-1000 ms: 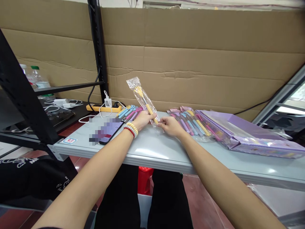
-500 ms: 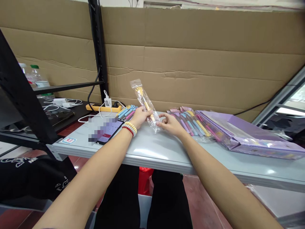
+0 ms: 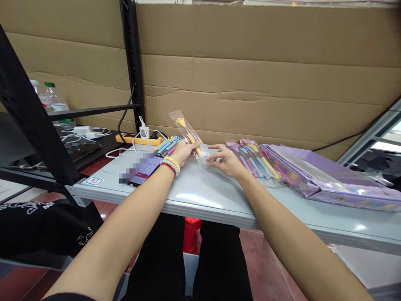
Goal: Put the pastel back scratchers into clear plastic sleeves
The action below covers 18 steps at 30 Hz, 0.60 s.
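Note:
My left hand (image 3: 184,154) is closed around a yellow back scratcher (image 3: 190,134) inside a clear plastic bag (image 3: 177,116). The claw-shaped head points up and away from me, tilted left. My right hand (image 3: 228,160) is beside the bag's lower end, fingers apart and holding nothing; whether a fingertip touches the plastic I cannot tell. Left of my left hand lie several unbagged back scratchers (image 3: 167,146) in blue, yellow and pink, partly hidden by that hand. To the right of my right hand, several bagged back scratchers (image 3: 255,161) in purple, blue, yellow and pink lie side by side.
A purple box (image 3: 344,194) sits on the right of the grey table (image 3: 200,200). On the left are a phone (image 3: 145,169), a yellow power strip (image 3: 138,139) with white cables, and a black shelf post (image 3: 133,62). A cardboard sheet (image 3: 250,83) stands behind.
My right hand has let go of the bag's lower end, and its fingers have spread. My left hand still holds the bagged scratcher, whose top has dipped slightly. The camera view has shifted a little.

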Available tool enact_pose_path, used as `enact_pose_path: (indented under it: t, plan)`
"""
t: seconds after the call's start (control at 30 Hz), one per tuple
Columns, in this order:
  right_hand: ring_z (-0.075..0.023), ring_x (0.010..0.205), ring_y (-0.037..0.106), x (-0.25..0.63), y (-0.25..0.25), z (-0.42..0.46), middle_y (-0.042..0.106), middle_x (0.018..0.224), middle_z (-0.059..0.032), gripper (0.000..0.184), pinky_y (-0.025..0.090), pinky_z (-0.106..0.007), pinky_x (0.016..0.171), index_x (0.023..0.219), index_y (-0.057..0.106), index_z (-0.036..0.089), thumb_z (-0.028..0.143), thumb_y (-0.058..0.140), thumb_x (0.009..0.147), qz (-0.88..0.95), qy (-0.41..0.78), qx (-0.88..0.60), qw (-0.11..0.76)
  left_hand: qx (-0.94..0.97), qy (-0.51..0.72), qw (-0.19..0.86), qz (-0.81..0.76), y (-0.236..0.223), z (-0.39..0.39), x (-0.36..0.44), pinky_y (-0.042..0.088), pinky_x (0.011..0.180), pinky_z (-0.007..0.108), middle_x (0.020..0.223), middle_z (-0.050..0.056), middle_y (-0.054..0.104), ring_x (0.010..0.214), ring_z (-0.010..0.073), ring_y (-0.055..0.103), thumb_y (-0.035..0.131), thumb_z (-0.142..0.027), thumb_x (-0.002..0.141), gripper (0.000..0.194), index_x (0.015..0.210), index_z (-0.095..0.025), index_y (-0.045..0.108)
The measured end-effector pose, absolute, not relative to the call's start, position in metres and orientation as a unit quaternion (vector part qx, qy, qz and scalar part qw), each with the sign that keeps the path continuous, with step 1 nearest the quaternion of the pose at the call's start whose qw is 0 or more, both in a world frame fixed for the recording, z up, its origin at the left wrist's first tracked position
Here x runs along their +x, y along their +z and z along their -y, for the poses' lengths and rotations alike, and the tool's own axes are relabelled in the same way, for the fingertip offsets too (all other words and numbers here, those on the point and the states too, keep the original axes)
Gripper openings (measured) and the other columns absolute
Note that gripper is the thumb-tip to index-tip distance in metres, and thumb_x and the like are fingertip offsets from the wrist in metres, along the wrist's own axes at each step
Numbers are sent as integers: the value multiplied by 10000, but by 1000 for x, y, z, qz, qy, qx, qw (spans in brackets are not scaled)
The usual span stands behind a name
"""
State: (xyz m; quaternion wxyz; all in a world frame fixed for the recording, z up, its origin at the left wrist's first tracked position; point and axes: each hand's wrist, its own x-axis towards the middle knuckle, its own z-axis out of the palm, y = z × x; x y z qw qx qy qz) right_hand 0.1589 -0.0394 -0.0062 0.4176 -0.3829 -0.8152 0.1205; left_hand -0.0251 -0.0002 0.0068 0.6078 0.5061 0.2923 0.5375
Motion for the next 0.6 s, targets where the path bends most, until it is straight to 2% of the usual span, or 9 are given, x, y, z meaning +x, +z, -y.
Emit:
enact_pose_path:
  t: [0.1,0.23,0.33,0.43,0.5,0.6]
  plan:
    - [-225,993,587,159,-5,41,587,1192,-84,97,472,-374,845,700,739,219,314,751,681,816,136,-384,411,536,527,590,-294,5,2,-22,494,628,274,644,5,621,573,113,591,729,-117,708,161,780,-112,584]
    - [-223,995,591,156,-4,41,592,1185,-86,164,469,-367,840,687,717,206,368,742,682,807,179,-384,411,590,504,556,-299,1,3,-20,483,619,265,660,5,624,568,102,578,745,-133,695,181,791,-106,593]
    - [-227,998,583,155,-3,40,620,1101,-97,217,460,-359,839,674,701,188,402,737,673,793,177,-386,437,626,479,549,-278,1,8,-18,493,592,266,693,5,636,586,117,594,780,-194,673,288,869,-116,584]
    - [-182,775,589,154,-4,38,655,872,-76,279,463,-328,702,696,683,162,441,699,691,778,208,-407,431,657,452,542,-266,4,14,-17,497,547,267,685,-5,632,560,126,596,809,-258,647,403,939,-129,562]
    - [-142,608,532,154,-5,38,627,689,-40,318,424,-296,591,713,666,145,463,671,697,762,230,-435,420,670,434,538,-271,5,17,-16,497,525,267,669,-8,626,541,131,598,803,-288,659,434,977,-133,552]
    - [-131,546,500,153,-6,38,601,594,-26,337,380,-274,536,692,640,136,471,663,670,736,224,-468,434,675,420,537,-281,7,18,-15,517,530,278,664,-4,627,556,144,616,786,-319,685,449,1013,-136,541]
